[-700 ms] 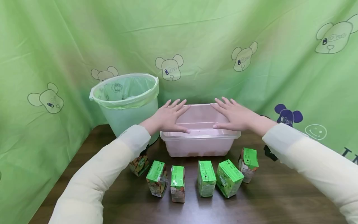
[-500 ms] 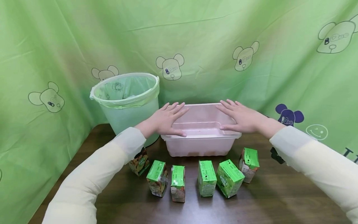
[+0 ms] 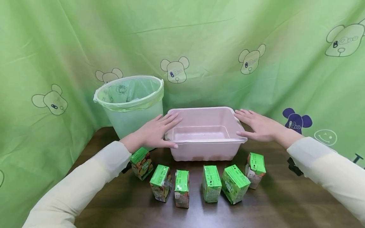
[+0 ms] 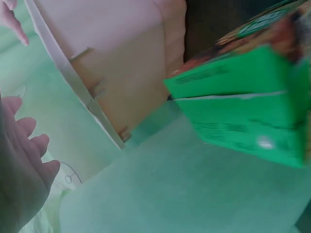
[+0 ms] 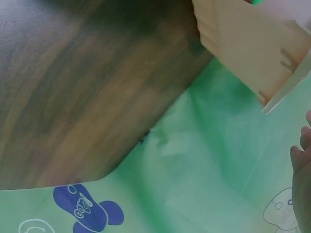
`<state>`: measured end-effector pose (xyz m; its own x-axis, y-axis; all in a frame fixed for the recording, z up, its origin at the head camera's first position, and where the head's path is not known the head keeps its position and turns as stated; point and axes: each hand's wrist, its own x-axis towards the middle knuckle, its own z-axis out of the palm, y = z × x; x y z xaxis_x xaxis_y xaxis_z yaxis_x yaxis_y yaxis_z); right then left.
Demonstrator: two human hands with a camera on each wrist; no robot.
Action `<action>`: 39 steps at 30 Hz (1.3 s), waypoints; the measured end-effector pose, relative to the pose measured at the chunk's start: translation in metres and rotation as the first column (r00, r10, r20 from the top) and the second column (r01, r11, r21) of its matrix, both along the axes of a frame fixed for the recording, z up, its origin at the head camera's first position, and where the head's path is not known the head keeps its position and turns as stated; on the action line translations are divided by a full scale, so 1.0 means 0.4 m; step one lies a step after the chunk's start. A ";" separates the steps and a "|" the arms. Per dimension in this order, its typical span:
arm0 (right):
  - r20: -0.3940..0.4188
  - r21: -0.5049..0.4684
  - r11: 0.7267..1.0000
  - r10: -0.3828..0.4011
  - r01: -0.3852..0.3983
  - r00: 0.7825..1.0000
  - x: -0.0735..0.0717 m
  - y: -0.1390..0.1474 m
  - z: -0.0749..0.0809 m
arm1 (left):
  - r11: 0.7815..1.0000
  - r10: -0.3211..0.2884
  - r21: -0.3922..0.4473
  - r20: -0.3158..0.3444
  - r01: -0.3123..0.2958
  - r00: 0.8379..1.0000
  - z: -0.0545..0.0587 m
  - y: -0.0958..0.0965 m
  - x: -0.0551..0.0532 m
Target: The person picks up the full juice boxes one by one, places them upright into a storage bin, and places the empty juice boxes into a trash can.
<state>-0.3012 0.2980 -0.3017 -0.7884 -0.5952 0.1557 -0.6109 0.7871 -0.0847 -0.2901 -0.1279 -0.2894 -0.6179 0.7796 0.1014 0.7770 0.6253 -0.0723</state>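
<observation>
A pink plastic basin (image 3: pixel 205 150) stands at the middle of the table with nothing in it. My left hand (image 3: pixel 155 131) is over its left end, palm down and fingers straight, overlapping the rim in the head view. My right hand (image 3: pixel 258 126) hovers by the basin's right end, fingers extended. Neither hand holds anything. In front of the basin several small green-topped drink cartons stand in a loose row. The leftmost carton (image 3: pixel 141 164) is close below my left wrist, and the rightmost carton (image 3: pixel 254 171) stands nearer my right forearm.
A pale green bin (image 3: pixel 129 117) with a liner bag stands at the back left, beside the basin. A green printed curtain (image 3: pixel 205 38) hangs behind the dark wooden table (image 3: pixel 271 205). In the right wrist view the table edge (image 5: pixel 146 136) meets the curtain.
Both hands have moved apart, the left one to the left and nearer, the right one to the right. More of the basin and the leftmost carton now shows. The cartons stay where they were.
</observation>
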 end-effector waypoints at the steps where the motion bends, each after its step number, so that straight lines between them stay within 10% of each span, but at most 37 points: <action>1: 0.001 -0.006 1.000 -0.001 0.001 1.000 0.000 0.004 -0.005 | 1.000 -0.002 0.011 0.005 0.002 1.000 -0.003 -0.010 0.006; 18: -0.031 -0.022 0.999 0.033 -0.034 0.999 -0.010 0.043 -0.057 | 0.970 0.007 0.243 0.075 -0.025 0.997 -0.063 -0.161 0.106; 39: -0.202 0.056 0.982 0.187 -0.179 0.961 -0.026 0.068 -0.099 | 0.880 0.150 0.415 0.218 -0.231 0.964 -0.191 -0.268 0.149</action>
